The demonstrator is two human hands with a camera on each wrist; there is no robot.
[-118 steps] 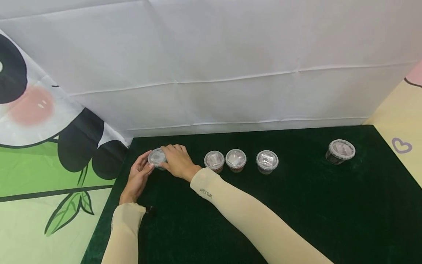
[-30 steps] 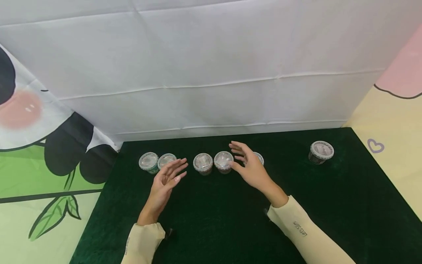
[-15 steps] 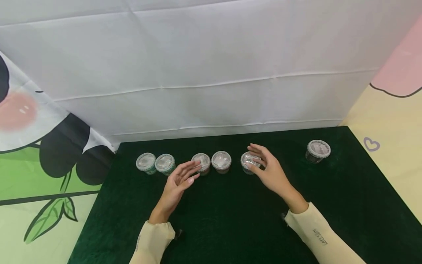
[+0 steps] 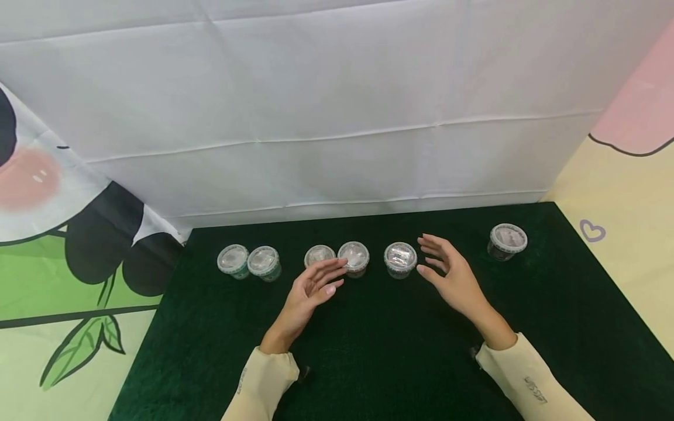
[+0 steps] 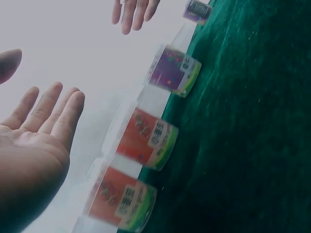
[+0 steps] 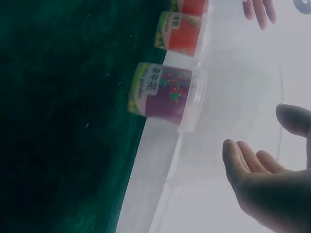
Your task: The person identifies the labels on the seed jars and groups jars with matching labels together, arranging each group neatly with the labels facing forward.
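Note:
My left hand [image 4: 310, 292] hovers with relaxed fingers over the front of two lidded plastic tubs, a red-labelled tub [image 5: 146, 138] and its red-labelled neighbour [image 5: 121, 199]. In the head view it partly covers both. Right of them stands a purple-labelled tub [image 6: 165, 92], also seen in the head view with a shiny clear lid [image 4: 400, 257]. My right hand [image 4: 455, 278] is just right of this tub, thumb and fingers spread apart, holding nothing. In the right wrist view its fingers [image 6: 245, 160] are apart from the tub.
Two teal-sided tubs stand side by side at the left, a leftmost tub [image 4: 233, 260] and its neighbour [image 4: 264, 263]. A darker tub [image 4: 507, 241] stands alone at the far right. Behind the green cloth-covered table [image 4: 379, 356] rises a white cloth backdrop [image 4: 337, 117].
Earlier, both hands held a tub at the left end. They have let go and moved rightward along the row, the right hand passing the purple-labelled tub. The tubs stay put over the last second.

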